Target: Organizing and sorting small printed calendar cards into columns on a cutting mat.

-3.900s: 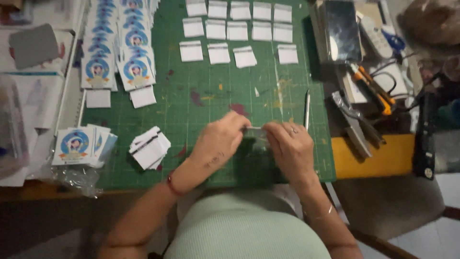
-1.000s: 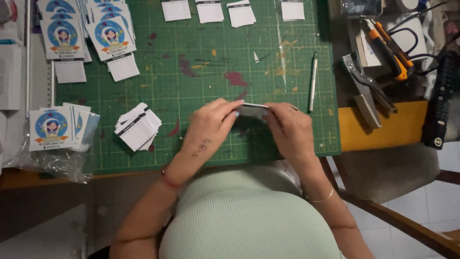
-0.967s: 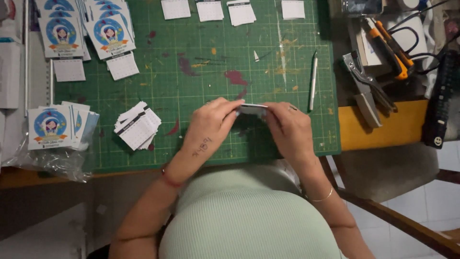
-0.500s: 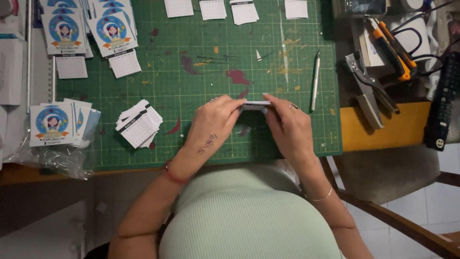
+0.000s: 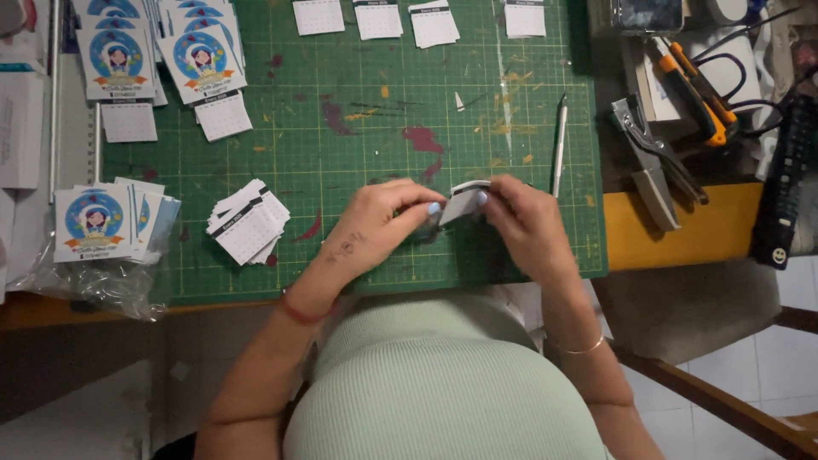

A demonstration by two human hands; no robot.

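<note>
Both my hands meet over the near middle of a green cutting mat (image 5: pixel 358 111). My left hand (image 5: pixel 379 223) and my right hand (image 5: pixel 520 223) pinch a small stack of white paper slips (image 5: pixel 464 203) between their fingertips, the stack tilted up off the mat. A loose pile of similar small white printed pads (image 5: pixel 249 220) lies to the left of my left hand. Round-picture cards with blue designs (image 5: pixel 94 220) sit in a fanned stack at the mat's left edge.
More picture cards (image 5: pixel 162 55) and white pads (image 5: pixel 375 17) lie along the mat's far side. A thin craft knife (image 5: pixel 559 145) lies right of my hands. A punch tool (image 5: pixel 652 170), orange-handled cutter (image 5: pixel 694 85) and black remote (image 5: pixel 784 187) rest on the yellow tabletop at right.
The stack between my fingers has tipped from lying flat and edge-on to angled up, showing its white face. My hands stay in the same spot on the mat.
</note>
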